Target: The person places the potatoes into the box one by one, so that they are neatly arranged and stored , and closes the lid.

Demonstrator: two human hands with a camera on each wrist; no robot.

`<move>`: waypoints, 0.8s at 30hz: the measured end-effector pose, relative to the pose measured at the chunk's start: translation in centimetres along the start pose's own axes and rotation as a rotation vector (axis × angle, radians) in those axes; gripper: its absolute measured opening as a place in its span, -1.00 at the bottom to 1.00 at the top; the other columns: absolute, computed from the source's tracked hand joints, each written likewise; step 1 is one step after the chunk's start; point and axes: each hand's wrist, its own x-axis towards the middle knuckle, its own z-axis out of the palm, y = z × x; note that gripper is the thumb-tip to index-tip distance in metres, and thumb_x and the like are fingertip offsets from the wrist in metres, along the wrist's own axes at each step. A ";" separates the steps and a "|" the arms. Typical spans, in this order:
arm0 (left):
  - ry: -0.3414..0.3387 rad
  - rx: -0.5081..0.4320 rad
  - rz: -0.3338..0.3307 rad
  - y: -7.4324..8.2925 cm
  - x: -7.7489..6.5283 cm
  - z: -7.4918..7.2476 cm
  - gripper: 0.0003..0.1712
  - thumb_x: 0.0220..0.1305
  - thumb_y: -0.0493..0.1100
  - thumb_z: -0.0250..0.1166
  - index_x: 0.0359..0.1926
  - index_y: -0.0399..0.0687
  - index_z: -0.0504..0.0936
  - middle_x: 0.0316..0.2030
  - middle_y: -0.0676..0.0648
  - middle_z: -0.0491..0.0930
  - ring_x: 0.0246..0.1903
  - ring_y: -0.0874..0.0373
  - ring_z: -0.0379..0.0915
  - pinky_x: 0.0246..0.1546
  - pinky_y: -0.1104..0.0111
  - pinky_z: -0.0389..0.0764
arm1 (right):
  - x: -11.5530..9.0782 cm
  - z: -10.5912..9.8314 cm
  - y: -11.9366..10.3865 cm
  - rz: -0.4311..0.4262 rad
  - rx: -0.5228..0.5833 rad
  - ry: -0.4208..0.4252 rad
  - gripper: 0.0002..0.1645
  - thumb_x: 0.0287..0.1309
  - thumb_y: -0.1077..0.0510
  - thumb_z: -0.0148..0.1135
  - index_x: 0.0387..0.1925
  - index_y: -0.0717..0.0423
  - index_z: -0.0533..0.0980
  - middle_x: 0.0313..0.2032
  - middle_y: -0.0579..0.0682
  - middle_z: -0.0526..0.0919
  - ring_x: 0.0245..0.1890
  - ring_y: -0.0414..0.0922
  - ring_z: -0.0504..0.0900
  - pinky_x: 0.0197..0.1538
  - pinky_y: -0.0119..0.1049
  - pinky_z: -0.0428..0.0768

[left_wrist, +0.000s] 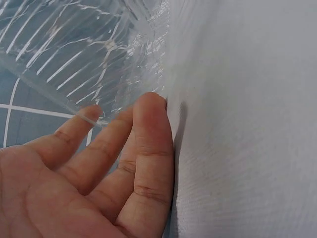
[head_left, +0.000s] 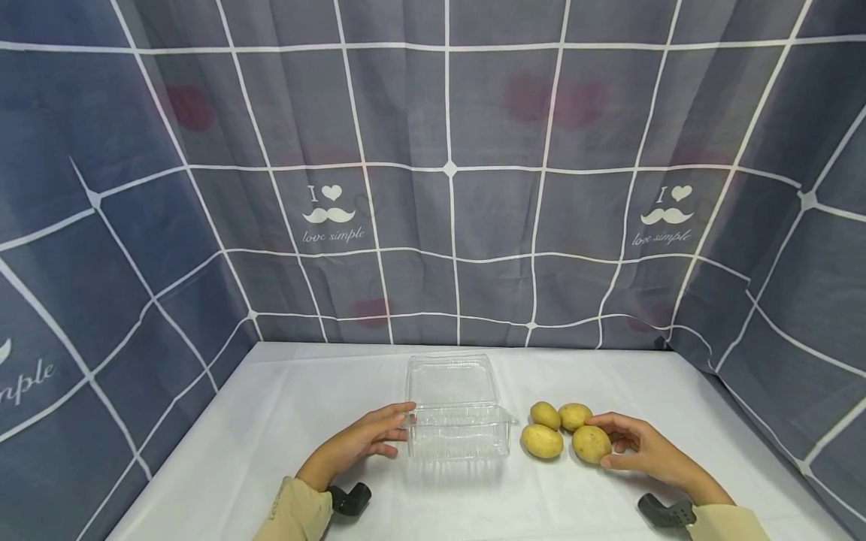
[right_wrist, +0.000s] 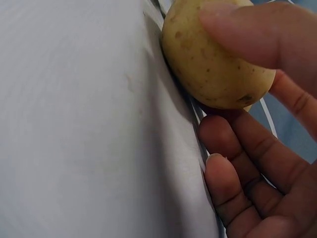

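Observation:
A clear plastic clamshell box (head_left: 460, 439) stands on the table with its lid (head_left: 452, 379) folded back, away from the person. At the box's left side is my left hand (head_left: 368, 439); its fingers, fairly straight, reach the plastic wall in the left wrist view (left_wrist: 114, 168). To the right of the box several yellow potatoes lie in a cluster. My right hand (head_left: 643, 451) holds the nearest right potato (head_left: 591, 444) between thumb and fingers. In the right wrist view the thumb lies across this potato (right_wrist: 213, 59), which is low at the white surface.
Three other potatoes sit beside the held one: a front left one (head_left: 542, 441), a back left one (head_left: 544, 415) and a back right one (head_left: 575, 415). A white cloth (head_left: 284, 421) covers the table. Dark checked curtains (head_left: 406, 210) enclose the back and both sides.

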 end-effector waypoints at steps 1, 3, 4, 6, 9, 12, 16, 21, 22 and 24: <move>0.000 0.002 0.000 0.0 0.0 0.0 -0.17 0.67 0.09 0.02 0.65 -0.41 0.13 0.58 -0.49 0.18 0.39 -0.24 0.42 0.17 0.15 0.68 | 0.0 0.0 0.0 -0.005 -0.004 0.006 -0.40 0.23 0.50 0.43 0.30 0.34 0.55 0.08 -0.35 0.71 -0.04 -0.33 0.64 -0.17 -0.39 0.66; -0.007 0.005 0.006 0.1 0.1 0.0 -0.16 0.65 0.08 0.05 0.65 -0.42 0.13 0.59 -0.50 0.15 0.41 -0.28 0.40 0.20 0.10 0.68 | -0.1 0.1 0.1 -0.015 -0.008 0.017 -0.40 0.21 0.51 0.44 0.29 0.34 0.56 0.05 -0.32 0.72 -0.07 -0.31 0.64 -0.20 -0.39 0.65; -0.011 0.005 0.009 0.1 0.1 0.0 -0.14 0.64 0.09 0.07 0.65 -0.42 0.13 0.59 -0.50 0.14 0.41 -0.30 0.39 0.20 0.08 0.68 | -0.1 0.1 0.2 -0.019 -0.010 0.021 -0.40 0.21 0.51 0.44 0.28 0.34 0.56 0.04 -0.31 0.72 -0.09 -0.30 0.64 -0.22 -0.39 0.64; -0.015 0.002 0.011 0.2 0.1 0.0 -0.13 0.63 0.09 0.10 0.64 -0.43 0.13 0.60 -0.50 0.13 0.43 -0.34 0.37 0.21 0.07 0.67 | 0.0 0.2 0.3 -0.028 -0.009 0.028 -0.40 0.19 0.52 0.45 0.27 0.34 0.56 0.01 -0.28 0.73 -0.12 -0.28 0.64 -0.25 -0.38 0.63; -0.033 -0.008 0.018 0.2 0.1 -0.2 -0.10 0.62 0.11 0.12 0.64 -0.45 0.12 0.61 -0.50 0.12 0.45 -0.40 0.34 0.21 0.09 0.68 | 0.0 0.3 0.3 -0.029 -0.005 0.035 -0.41 0.17 0.53 0.46 0.24 0.34 0.57 -0.03 -0.25 0.74 -0.15 -0.27 0.65 -0.27 -0.37 0.62; -0.046 -0.019 0.024 0.1 0.1 -0.2 -0.08 0.60 0.07 0.16 0.64 -0.49 0.09 0.62 -0.51 0.08 0.47 -0.41 0.30 0.20 0.12 0.69 | 0.0 0.4 0.2 -0.028 -0.004 0.040 -0.41 0.15 0.53 0.47 0.23 0.33 0.58 -0.05 -0.23 0.75 -0.16 -0.26 0.66 -0.26 -0.37 0.63; -0.058 -0.024 0.032 0.1 0.1 -0.3 -0.04 0.55 0.03 0.25 0.63 -0.50 0.08 0.62 -0.50 0.07 0.49 -0.32 0.28 0.18 0.15 0.69 | 0.0 0.4 0.2 -0.034 -0.006 0.046 -0.41 0.14 0.55 0.47 0.22 0.33 0.59 -0.09 -0.19 0.74 -0.19 -0.25 0.66 -0.24 -0.37 0.65; -0.075 -0.012 0.048 -0.1 0.2 -0.3 0.00 0.49 0.02 0.35 0.65 -0.45 0.10 0.63 -0.47 0.09 0.54 -0.32 0.18 0.22 0.09 0.68 | -0.1 0.3 0.0 -0.031 0.002 0.054 -0.42 0.14 0.56 0.46 0.21 0.32 0.60 -0.11 -0.19 0.73 -0.19 -0.24 0.68 -0.23 -0.37 0.66; -0.079 -0.007 0.053 -0.1 0.2 -0.3 0.01 0.48 0.02 0.36 0.65 -0.44 0.09 0.63 -0.47 0.09 0.55 -0.34 0.15 0.23 0.07 0.68 | -0.1 0.3 -0.1 -0.028 0.003 0.054 -0.42 0.14 0.56 0.46 0.21 0.31 0.60 -0.11 -0.20 0.73 -0.19 -0.24 0.68 -0.22 -0.37 0.66; -0.092 0.000 0.065 -0.3 0.2 -0.4 0.04 0.45 0.02 0.39 0.65 -0.43 0.08 0.63 -0.47 0.09 0.57 -0.38 0.11 0.24 0.06 0.67 | 0.0 0.2 -0.3 -0.021 0.006 0.054 -0.43 0.15 0.55 0.45 0.20 0.30 0.60 -0.09 -0.21 0.74 -0.17 -0.25 0.70 -0.20 -0.37 0.68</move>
